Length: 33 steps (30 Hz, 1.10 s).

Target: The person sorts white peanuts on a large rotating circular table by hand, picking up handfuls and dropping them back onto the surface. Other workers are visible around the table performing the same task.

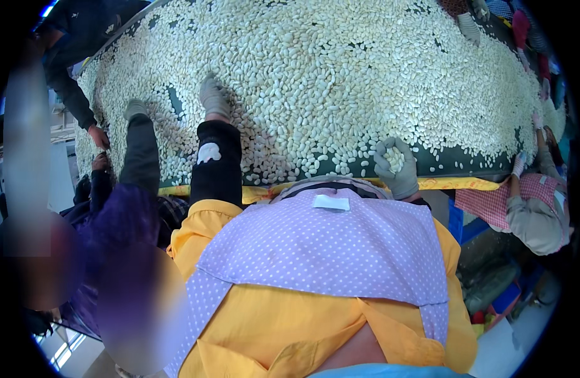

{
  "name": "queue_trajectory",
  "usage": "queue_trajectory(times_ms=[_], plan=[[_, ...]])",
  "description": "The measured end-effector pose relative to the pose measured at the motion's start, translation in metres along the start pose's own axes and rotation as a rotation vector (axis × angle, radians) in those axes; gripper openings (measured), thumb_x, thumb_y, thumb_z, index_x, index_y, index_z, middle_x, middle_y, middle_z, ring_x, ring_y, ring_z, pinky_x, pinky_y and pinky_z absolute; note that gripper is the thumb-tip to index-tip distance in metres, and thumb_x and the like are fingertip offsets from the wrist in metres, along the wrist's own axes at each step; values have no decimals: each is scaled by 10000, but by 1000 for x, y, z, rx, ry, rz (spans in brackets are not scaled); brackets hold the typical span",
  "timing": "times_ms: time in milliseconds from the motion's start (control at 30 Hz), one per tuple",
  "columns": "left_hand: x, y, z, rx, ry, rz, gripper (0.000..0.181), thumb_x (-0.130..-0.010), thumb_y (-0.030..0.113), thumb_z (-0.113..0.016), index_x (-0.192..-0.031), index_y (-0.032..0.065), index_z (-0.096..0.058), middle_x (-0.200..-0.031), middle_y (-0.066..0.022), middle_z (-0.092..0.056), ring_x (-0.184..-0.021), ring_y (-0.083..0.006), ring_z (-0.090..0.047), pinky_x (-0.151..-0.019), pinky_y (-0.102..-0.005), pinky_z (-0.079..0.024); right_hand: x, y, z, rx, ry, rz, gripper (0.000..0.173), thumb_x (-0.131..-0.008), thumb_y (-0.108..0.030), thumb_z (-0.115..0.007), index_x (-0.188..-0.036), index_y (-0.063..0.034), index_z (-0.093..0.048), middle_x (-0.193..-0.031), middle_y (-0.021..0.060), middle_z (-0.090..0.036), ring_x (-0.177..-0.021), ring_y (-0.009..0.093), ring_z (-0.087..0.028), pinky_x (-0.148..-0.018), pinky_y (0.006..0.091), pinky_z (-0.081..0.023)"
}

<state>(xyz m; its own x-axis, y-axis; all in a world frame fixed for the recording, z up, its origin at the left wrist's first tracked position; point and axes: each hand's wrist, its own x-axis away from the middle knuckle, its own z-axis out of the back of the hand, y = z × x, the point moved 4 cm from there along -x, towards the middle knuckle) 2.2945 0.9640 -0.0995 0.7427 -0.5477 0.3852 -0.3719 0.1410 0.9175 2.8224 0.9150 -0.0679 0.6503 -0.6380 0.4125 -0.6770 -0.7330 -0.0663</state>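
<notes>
White beans [318, 90] lie in a broad, thick layer over a dark green table surface [441, 158] before me. My left hand [215, 97], in a grey knit glove, reaches into the layer left of centre, palm down with its fingers bent among the beans; whether it grips any is hidden. Close to the near edge, my right hand [397, 170], gloved alike, is turned up and curled around several white beans [394, 159]. A few loose beans lie on the green surface around it.
Yellow printed sheeting [460, 183] runs along the near edge. Co-workers' hands are close on the left, one gloved [136, 108] and one bare [99, 137]. Another gloved co-worker's hand [519, 164] is at the right edge, with more people at the upper right.
</notes>
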Motion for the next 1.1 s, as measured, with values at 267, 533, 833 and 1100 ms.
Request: queue_trajectory(times_ms=[267,533,833,1100], plan=[[117,-3,-116,-1261,-419,-522,277,-968,330,-523,-1091,91,-589,-990,-213,-690,-918,-418,-659,-781,-487,-511,15,-23,20,1,-45,98,334,-1043,-307,-420,-1010,-38,-614,-927,128,-586,-565,139,-431,-366,232,-306],[138,-41,-138,-1653,-476,-478,352,-976,341,-503,-1128,28,-550,-901,-239,-688,-860,-436,-660,-766,-541,-497,14,-35,20,-4,-21,51,333,-1035,-317,-438,-1004,-35,-612,-916,137,-575,-564,164,-440,-384,252,-305],[108,-83,-101,-860,-667,-290,325,-972,316,-546,-1057,19,-647,-848,-126,-666,-764,-227,-611,-716,-373,-494,24,-58,27,23,16,54,327,-1032,-320,-435,-992,-50,-616,-928,125,-576,-558,158,-445,-378,246,-312],[122,-60,-52,-936,-98,-571,395,-1018,279,-467,-1328,34,-492,-1035,-188,-659,-764,-291,-659,-689,-421,-524,28,-80,39,20,-30,51,334,-1042,-309,-423,-989,-43,-618,-947,147,-603,-607,173,-496,-384,241,-334]])
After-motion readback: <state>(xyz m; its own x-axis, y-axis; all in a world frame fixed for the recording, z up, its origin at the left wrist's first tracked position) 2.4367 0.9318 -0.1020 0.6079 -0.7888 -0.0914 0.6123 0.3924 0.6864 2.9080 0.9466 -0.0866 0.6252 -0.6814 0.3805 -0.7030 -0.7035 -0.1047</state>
